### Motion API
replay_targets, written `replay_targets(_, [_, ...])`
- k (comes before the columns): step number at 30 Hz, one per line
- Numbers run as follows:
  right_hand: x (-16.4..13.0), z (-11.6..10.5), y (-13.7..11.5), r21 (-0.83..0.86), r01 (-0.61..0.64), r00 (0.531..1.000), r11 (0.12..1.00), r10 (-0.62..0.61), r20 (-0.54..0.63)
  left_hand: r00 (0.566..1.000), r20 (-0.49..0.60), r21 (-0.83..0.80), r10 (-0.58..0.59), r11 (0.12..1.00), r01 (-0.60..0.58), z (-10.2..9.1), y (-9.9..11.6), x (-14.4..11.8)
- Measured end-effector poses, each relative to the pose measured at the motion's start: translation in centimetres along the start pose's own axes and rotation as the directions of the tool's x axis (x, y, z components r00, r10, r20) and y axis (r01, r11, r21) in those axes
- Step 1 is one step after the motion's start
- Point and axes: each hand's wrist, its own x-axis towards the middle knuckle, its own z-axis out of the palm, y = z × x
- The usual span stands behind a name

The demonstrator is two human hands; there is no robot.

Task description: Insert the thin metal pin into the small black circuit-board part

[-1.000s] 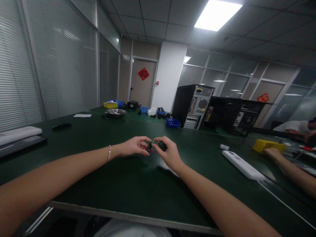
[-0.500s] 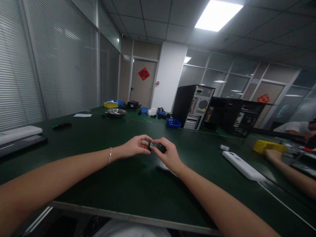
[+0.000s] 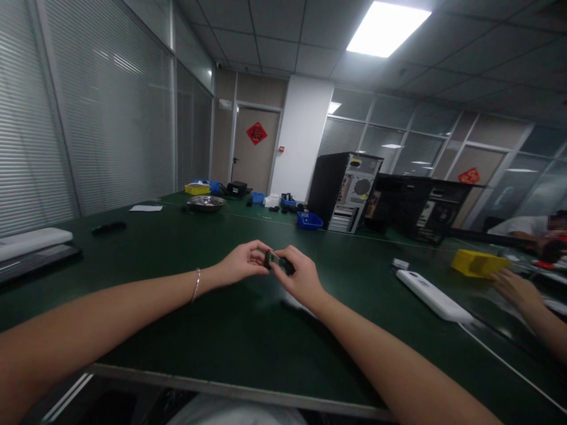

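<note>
Both of my hands meet above the middle of the green table [image 3: 212, 330]. My left hand [image 3: 241, 261], with a bracelet on its wrist, pinches one end of a small black part [image 3: 268, 259]. My right hand [image 3: 299, 274] grips a small dark-handled tool [image 3: 287, 267] whose thin tip rests against that part. The part is tiny and mostly hidden by my fingers, so its details cannot be made out.
A white power strip [image 3: 432, 295] lies to the right, a yellow bin [image 3: 476, 263] beyond it near another person's hand [image 3: 516, 289]. Computer towers [image 3: 345, 192] stand at the back with a blue bin [image 3: 310, 220]. A metal bowl [image 3: 206, 202] and white keyboard [image 3: 33, 242] sit left.
My hands have closed in on each other, bringing the tool tip onto the small part. The other person's hand has left the yellow bin and moved nearer.
</note>
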Motion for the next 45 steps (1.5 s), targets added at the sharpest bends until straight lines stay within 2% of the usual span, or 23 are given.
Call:
replay_targets(6, [-0.1,-0.1,-0.2,-0.126,0.008,1.000,0.992,-0.004,0.029,0.999,-0.047,0.038,0.024,0.999,-0.022,0.3,-0.3,0.0])
replay_targets(13, [0.1,-0.6,-0.5,-0.237,0.111,0.991,0.965,-0.091,0.094,0.998,-0.048,0.024,0.046,0.999,-0.045,0.2,-0.5,0.0])
replay_targets(18, [0.1,-0.6,-0.3,-0.225,0.126,0.990,0.966,-0.107,0.095,1.000,-0.008,-0.086,0.005,0.996,-0.006,0.4,-0.1,-0.1])
replay_targets(24, [0.1,-0.2,0.0,-0.260,0.108,0.994,0.959,-0.096,0.060,0.998,-0.018,-0.373,-0.062,0.926,0.051,0.8,-0.3,0.0])
replay_targets(30, [0.2,0.2,-0.1,-0.282,0.090,0.991,0.955,-0.058,0.118,0.990,-0.024,-0.394,-0.140,0.911,0.119,1.0,-0.7,0.2])
replay_targets(32, [0.2,0.4,0.1,-0.261,0.069,0.991,0.963,-0.036,0.130,0.985,-0.094,-0.442,-0.144,0.892,0.088,0.3,-0.8,0.8])
replay_targets(33, [0.1,0.5,0.2,-0.242,0.053,0.992,0.969,-0.023,0.128,0.972,-0.177,-0.462,-0.157,0.885,0.059,-0.4,-1.0,1.1])
replay_targets(34, [0.1,0.5,0.4,-0.221,0.036,0.992,0.975,-0.009,0.122,0.943,-0.281,-0.471,-0.178,0.882,0.026,-1.3,-1.1,1.6])
replay_targets(35, [0.1,0.5,0.6,-0.199,0.019,0.993,0.980,0.004,0.118,0.887,-0.411,-0.464,-0.210,0.886,-0.006,-2.6,-1.3,2.0])
replay_targets(36, [0.1,0.5,0.8,-0.178,0.005,0.993,0.984,0.016,0.116,0.788,-0.566,-0.441,-0.242,0.897,-0.041,-4.1,-1.6,2.3])
replay_targets(37, [0.0,0.4,1.0,-0.159,-0.005,0.992,0.987,0.024,0.120,0.715,-0.651,-0.423,-0.254,0.904,-0.064,-5.8,-1.9,2.5])
replay_targets(38, [0.0,0.3,1.3,-0.141,-0.011,0.991,0.990,0.030,0.131,0.654,-0.711,-0.408,-0.259,0.909,-0.083,-7.6,-2.1,2.6])
replay_targets(40, [-0.2,0.2,1.7,-0.105,-0.016,0.985,0.994,0.033,0.168,0.501,-0.817,-0.382,-0.285,0.919,-0.100,-11.3,-2.6,2.2])
replay_targets(43, [-0.4,0.2,2.0,-0.060,-0.009,0.973,0.998,0.023,0.228,0.272,-0.903,-0.369,-0.333,0.925,-0.091,-15.8,-3.0,0.6])
replay_targets(45, [-0.4,0.4,2.0,-0.051,0.011,0.965,0.999,0.002,0.263,0.169,-0.919,-0.371,-0.355,0.926,-0.073,-17.7,-2.9,-0.5])
